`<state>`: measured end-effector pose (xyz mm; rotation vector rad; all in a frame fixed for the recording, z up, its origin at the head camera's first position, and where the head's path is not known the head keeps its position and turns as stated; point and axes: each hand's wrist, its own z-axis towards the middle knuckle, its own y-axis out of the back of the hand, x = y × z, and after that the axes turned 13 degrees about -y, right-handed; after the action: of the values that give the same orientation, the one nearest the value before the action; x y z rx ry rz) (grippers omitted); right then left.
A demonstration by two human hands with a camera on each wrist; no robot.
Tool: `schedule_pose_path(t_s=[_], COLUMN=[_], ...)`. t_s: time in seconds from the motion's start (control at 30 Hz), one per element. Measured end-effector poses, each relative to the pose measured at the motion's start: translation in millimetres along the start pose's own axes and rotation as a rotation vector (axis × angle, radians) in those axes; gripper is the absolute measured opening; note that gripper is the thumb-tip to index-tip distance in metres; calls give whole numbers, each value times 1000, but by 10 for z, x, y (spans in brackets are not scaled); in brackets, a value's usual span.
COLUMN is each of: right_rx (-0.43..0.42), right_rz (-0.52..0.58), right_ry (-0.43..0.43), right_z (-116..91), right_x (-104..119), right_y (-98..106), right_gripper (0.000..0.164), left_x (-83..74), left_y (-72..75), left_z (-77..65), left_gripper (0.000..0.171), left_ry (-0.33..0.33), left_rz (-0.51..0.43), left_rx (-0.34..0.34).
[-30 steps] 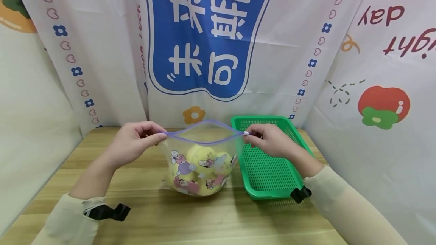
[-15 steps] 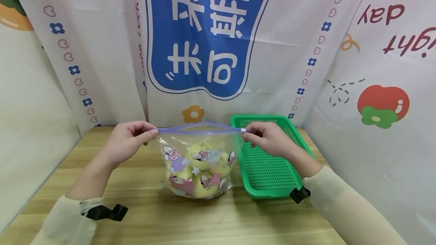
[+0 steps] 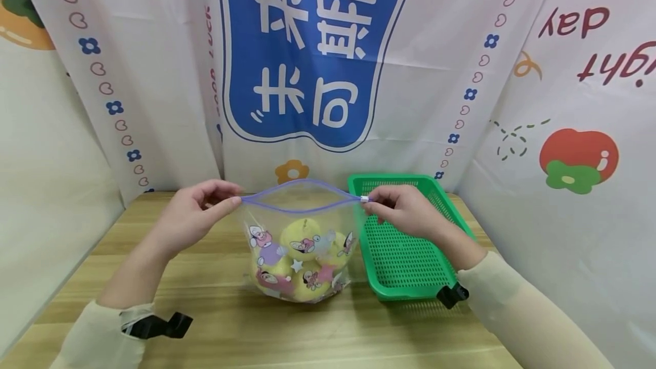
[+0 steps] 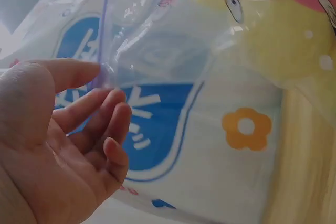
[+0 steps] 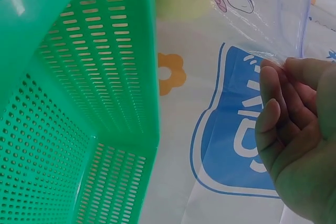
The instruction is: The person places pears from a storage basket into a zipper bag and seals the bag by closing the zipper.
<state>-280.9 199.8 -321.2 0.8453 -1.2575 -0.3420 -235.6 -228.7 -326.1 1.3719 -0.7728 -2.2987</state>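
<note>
A clear zip bag (image 3: 297, 258) with cartoon prints and a purple zip edge stands upright on the table in the head view. Several round yellow fruits (image 3: 300, 236), one showing a short stem, lie in its lower part. My left hand (image 3: 192, 212) pinches the left end of the zip edge between thumb and forefinger. At the other end, my right hand (image 3: 405, 209) pinches the corner right beside the white slider (image 3: 364, 199). Between the two hands the bag's mouth gapes in a lens shape. Both wrist views show the bag's corners between the fingertips.
A green plastic basket (image 3: 376, 295) with slotted walls stands just right of the bag, under my right hand. The wooden table (image 3: 215, 335) meets a printed white cloth (image 3: 425, 101) at its back and sides.
The bag's mouth narrowed half a second ago and gapes again now. My left hand has shifted a little to the left since the first frame, and the fruits have spread lower in the bag.
</note>
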Motion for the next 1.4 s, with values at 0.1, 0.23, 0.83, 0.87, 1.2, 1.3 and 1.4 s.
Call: schedule_pose_path(t_s=[0.1, 0.23, 0.83, 0.87, 1.2, 1.3, 1.4], right_rx=[-2, -9, 23, 22, -9, -28, -34], right_rz=[-10, -26, -26, -31, -70, -88, -90], right_ry=[8, 13, 73, 81, 83, 74, 54], right_z=[-2, 4, -44, -38, -17, -20, -19], right_x=[33, 64, 69, 83, 175, 180, 162], right_y=[-5, -5, -52, -48, -42, -29, -11], right_gripper=[15, 14, 16, 16, 17, 17, 17], left_x=[-254, -713, -1281, -1266, -1209, -1184, -1135], left_y=[-68, -255, -1263, -1264, -1250, -1210, -1129], left_z=[4, 57, 749, 760, 821, 820, 795], left_gripper=[33, 25, 14, 13, 11, 11, 11], left_ry=[-114, -369, -480, -481, -497, -490, -464], left_rz=[53, 112, 428, 428, 436, 425, 420], left_rx=[-92, -190, 218, 218, 184, 191, 198])
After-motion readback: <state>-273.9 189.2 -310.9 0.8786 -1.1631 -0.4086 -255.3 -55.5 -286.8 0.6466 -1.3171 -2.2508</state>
